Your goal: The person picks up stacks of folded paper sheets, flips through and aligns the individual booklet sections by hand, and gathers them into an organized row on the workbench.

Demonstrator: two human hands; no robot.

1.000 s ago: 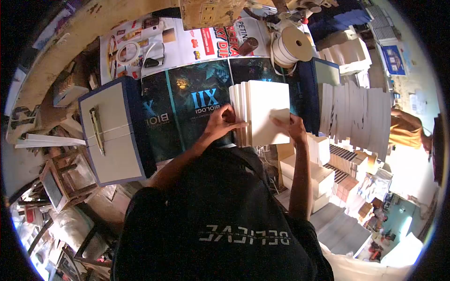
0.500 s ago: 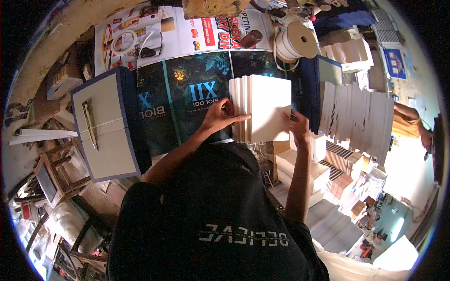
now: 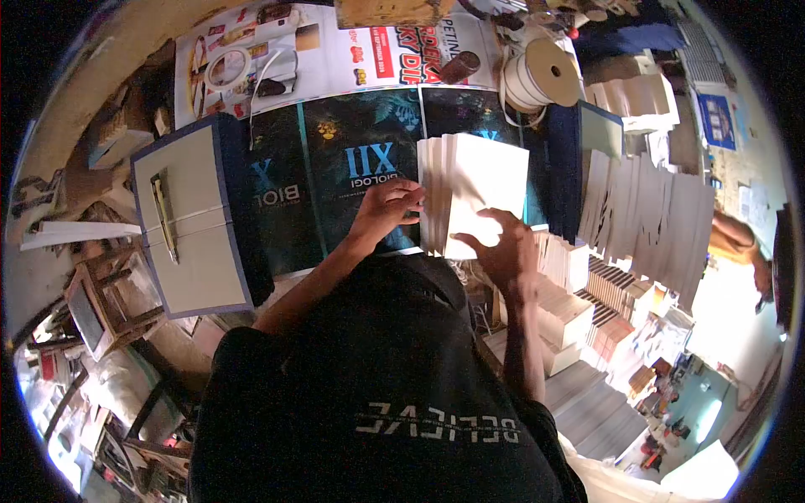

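Note:
A fanned stack of white, unbound book blocks [image 3: 495,180] lies in front of my body, with its layered edges stepped toward the left. My left hand [image 3: 384,215] is at those stepped edges, fingers curled in; what is between them, if anything, is hidden. Over the lower right of the top block is my right hand [image 3: 505,247], open, thumb and fingers apart, touching or just above the paper. Beneath the stack is a dark printed cover sheet [image 3: 360,134] reading "XII BIOLOGI".
To the left a grey board with blue edges [image 3: 189,268] carries a cutter knife [image 3: 162,214]. A ribbon spool [image 3: 541,75] stands at the back right. White paper stacks [image 3: 646,218] rise on the right, and a wooden stool [image 3: 105,306] is at lower left. Another person's arm [image 3: 738,235] shows far right.
My right hand has moved from the block's right edge to over its lower right, its fingers spreading. The thumb of my left hand has drawn back from the top block to the stepped edges.

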